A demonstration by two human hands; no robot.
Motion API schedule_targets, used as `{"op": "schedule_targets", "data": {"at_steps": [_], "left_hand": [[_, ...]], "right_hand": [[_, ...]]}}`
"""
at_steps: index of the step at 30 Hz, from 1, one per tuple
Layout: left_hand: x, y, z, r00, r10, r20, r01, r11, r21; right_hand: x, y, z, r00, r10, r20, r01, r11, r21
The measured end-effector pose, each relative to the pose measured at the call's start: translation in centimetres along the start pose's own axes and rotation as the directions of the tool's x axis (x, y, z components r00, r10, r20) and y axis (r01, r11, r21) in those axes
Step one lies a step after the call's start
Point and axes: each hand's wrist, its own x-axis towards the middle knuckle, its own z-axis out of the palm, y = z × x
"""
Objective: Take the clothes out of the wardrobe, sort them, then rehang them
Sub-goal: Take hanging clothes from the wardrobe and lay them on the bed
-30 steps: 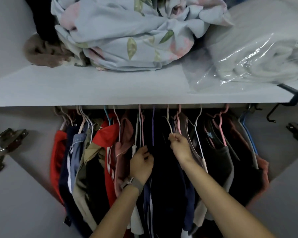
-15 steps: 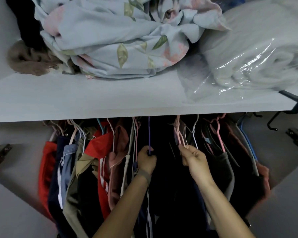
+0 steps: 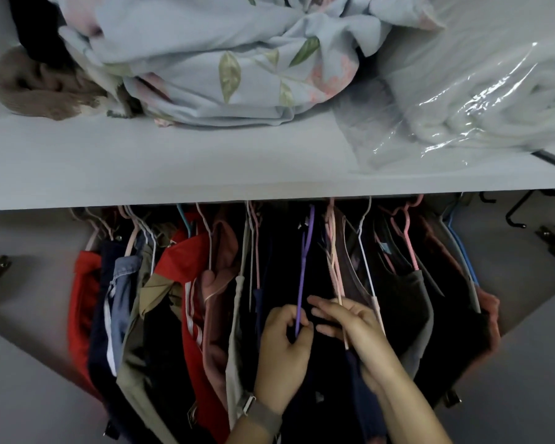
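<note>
Purple plastic hanger (image 3: 304, 270), thin, hook end lost under the shelf edge: my left hand (image 3: 284, 354) has its fingers curled round the lower end of it, gripping. Grey watch band (image 3: 263, 416) on that wrist. My right hand (image 3: 353, 328) is just beside it, fingers spread and mostly straight, lying against the pale pink hangers (image 3: 334, 264); not gripping anything as far as I can see. Dark navy garment (image 3: 324, 373) hangs under both hands, detail hard to read.

The clothes are packed tight in a row below the shelf. Left of my hands: dusty pink top (image 3: 220, 283), red garment with white stripes (image 3: 186, 283), olive piece (image 3: 156, 286), denim (image 3: 124, 283), another red one (image 3: 85, 296). Right: dark grey top (image 3: 410, 302) on a pink hanger (image 3: 406, 238).

White shelf (image 3: 173, 168) above carries a floral pale-blue bundle (image 3: 225, 59), a brown knit item (image 3: 36, 88) and a clear plastic bag of white bedding (image 3: 478, 84).
</note>
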Motion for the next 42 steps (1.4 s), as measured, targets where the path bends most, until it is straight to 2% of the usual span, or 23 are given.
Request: {"op": "schedule_targets", "data": {"at_steps": [5, 8, 11, 13, 15, 17, 18, 20, 23, 25, 28, 30, 33, 35, 37, 39, 42], "left_hand": [[-2.0, -1.2, -0.5, 0.999, 0.014, 0.038, -0.015, 0.999, 0.036], [-4.0, -2.3, -0.6, 0.996, 0.02, 0.089, -0.027, 0.996, 0.082], [-6.4, -3.3, -0.4, 0.959, 0.077, 0.273, -0.101, 0.992, 0.076], [-7.2, -3.2, -0.6, 0.935, 0.02, 0.354, -0.01, 0.999, -0.03], [-6.8, -3.4, -1.3, 0.949, -0.054, 0.311, 0.086, 0.992, -0.089], [-5.7, -4.0, -2.0, 0.979, -0.016, 0.201, 0.018, 1.0, -0.005], [-5.1, -4.1, -2.2, 0.982, 0.026, 0.188, -0.04, 0.997, 0.067], [-3.8, -3.6, -1.8, 0.955, 0.144, 0.259, -0.204, 0.953, 0.226], [-2.3, -2.6, 0.3, 0.84, 0.287, 0.461, -0.493, 0.757, 0.428], [-2.2, -1.8, 2.2, 0.759, 0.314, 0.57, -0.613, 0.641, 0.462], [-3.3, 0.0, 4.3, 0.631, 0.384, 0.674, -0.736, 0.57, 0.364], [-5.4, 1.5, 5.3, 0.521, 0.471, 0.712, -0.82, 0.506, 0.266], [-11.3, 5.0, 6.5, 0.413, 0.536, 0.736, -0.847, 0.523, 0.095], [-17.0, 5.6, 8.3, 0.334, 0.572, 0.749, -0.875, 0.484, 0.02], [-20.7, 7.1, 9.1, 0.247, 0.58, 0.776, -0.888, 0.456, -0.058], [-24.5, 8.7, 9.7, 0.148, 0.577, 0.803, -0.9, 0.415, -0.132], [-30.5, 10.8, 11.2, 0.002, 0.563, 0.826, -0.91, 0.344, -0.232]], "right_hand": [[-2.1, 1.5, 0.8, 0.998, 0.057, 0.03, -0.061, 0.985, 0.163], [-3.1, 2.6, 0.6, 0.996, 0.073, 0.049, -0.079, 0.989, 0.125], [-4.2, 3.9, 0.3, 0.995, 0.102, -0.02, -0.101, 0.994, 0.032], [-5.0, 4.8, -0.4, 0.993, 0.102, -0.052, -0.101, 0.995, 0.026], [-6.1, 5.3, -1.3, 0.993, 0.093, -0.075, -0.094, 0.995, -0.017], [-7.6, 5.5, -2.3, 0.993, 0.092, -0.069, -0.099, 0.99, -0.104], [-8.5, 5.4, -2.7, 0.994, 0.089, -0.055, -0.097, 0.983, -0.156], [-10.4, 5.3, -3.5, 0.997, 0.073, -0.023, -0.076, 0.962, -0.263], [-13.3, 5.4, -4.1, 0.998, 0.069, 0.013, -0.059, 0.923, -0.381], [-15.8, 5.4, -4.5, 0.999, 0.035, 0.025, -0.022, 0.914, -0.406], [-20.7, 4.8, -6.1, 0.999, -0.024, -0.044, 0.009, 0.944, -0.33], [-24.7, 4.5, -7.7, 0.992, -0.055, -0.112, 0.021, 0.957, -0.288], [-31.8, 5.1, -10.2, 0.976, -0.04, -0.213, -0.023, 0.958, -0.285], [-37.7, 7.8, -12.4, 0.948, -0.05, -0.314, -0.049, 0.952, -0.301], [-43.1, 8.6, -13.1, 0.879, -0.078, -0.471, -0.097, 0.937, -0.337], [-48.4, 9.6, -12.7, 0.754, -0.115, -0.647, -0.133, 0.937, -0.322], [-55.0, 11.1, -11.9, 0.562, -0.186, -0.806, -0.197, 0.916, -0.349]]}}
